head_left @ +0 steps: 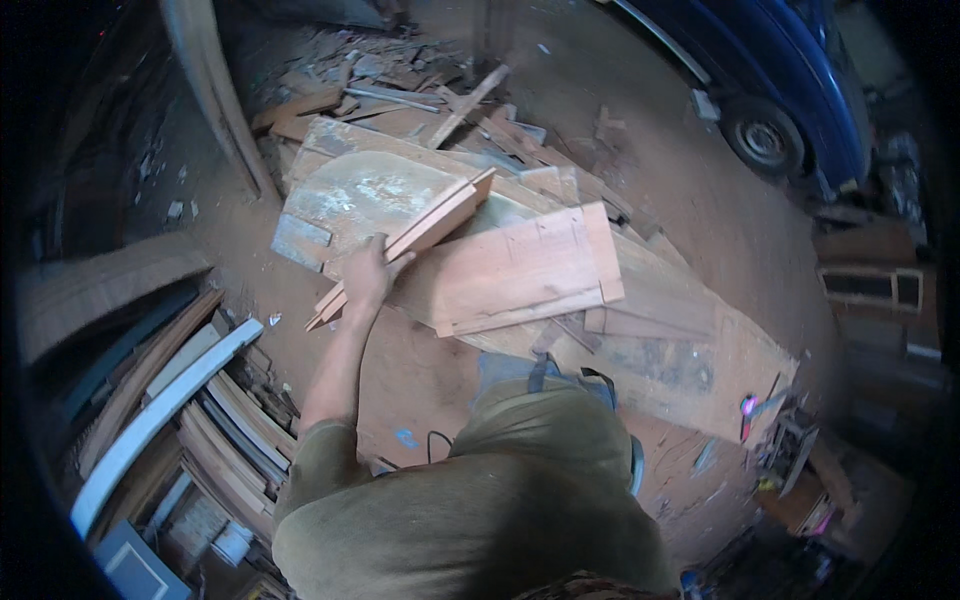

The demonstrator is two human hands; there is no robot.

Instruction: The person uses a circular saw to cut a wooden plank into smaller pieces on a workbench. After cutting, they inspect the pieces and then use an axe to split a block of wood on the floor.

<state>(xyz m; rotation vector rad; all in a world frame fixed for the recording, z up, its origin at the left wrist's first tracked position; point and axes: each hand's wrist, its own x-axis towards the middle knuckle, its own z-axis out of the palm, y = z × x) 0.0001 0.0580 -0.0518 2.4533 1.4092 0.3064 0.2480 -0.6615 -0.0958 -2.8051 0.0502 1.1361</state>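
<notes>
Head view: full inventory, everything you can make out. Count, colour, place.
Worktable: one, worn brown, centre
Wooden panel: one, pinkish tan, on worktable
Held wood: count unclear, tan, over worktable's left part
Wood scraps: many, brown and grey, beyond worktable
Beam: one, brown, upper left
Vehicle: one, blue, upper right, wheel showing
Stacked boards: many, mixed browns, lower left
Whitish board: one, atop stacked boards
Wooden frame: one, brown, right edge
Floor: one, reddish brown, around worktable
Rim clutter: too dark to count
Shirt: one, olive, bottom centre
Left hand: one, bare, gripping held wood
Right hand: not visible
</notes>
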